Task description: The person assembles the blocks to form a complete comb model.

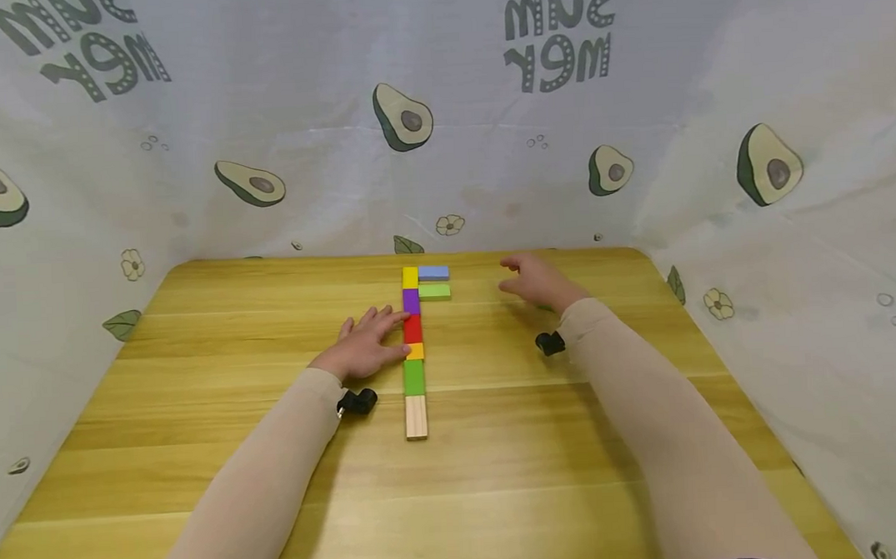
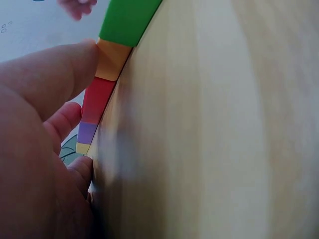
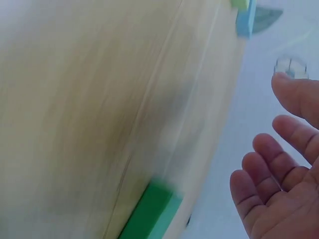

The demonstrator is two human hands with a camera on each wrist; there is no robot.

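Observation:
A straight column of coloured blocks lies on the wooden table. From far to near come a yellow block (image 1: 410, 278), a purple block (image 1: 411, 301), a red block (image 1: 413, 328), an orange block (image 1: 415, 351), a green block (image 1: 414, 378) and a plain wood block (image 1: 416, 417). Against the column's far right side lie a blue block (image 1: 433, 273) and a light green block (image 1: 435, 292), slightly apart. My left hand (image 1: 364, 346) touches the column's left side, thumb at the orange block, fingers extended. My right hand (image 1: 542, 284) hovers to the right, fingers relaxed, holding nothing.
Under my right wrist lies a dark green block (image 3: 152, 211), mostly hidden in the head view. A printed avocado curtain (image 1: 473, 170) hangs behind the table (image 1: 501, 461) and along both sides. Each wrist carries a small black camera (image 1: 357, 402).

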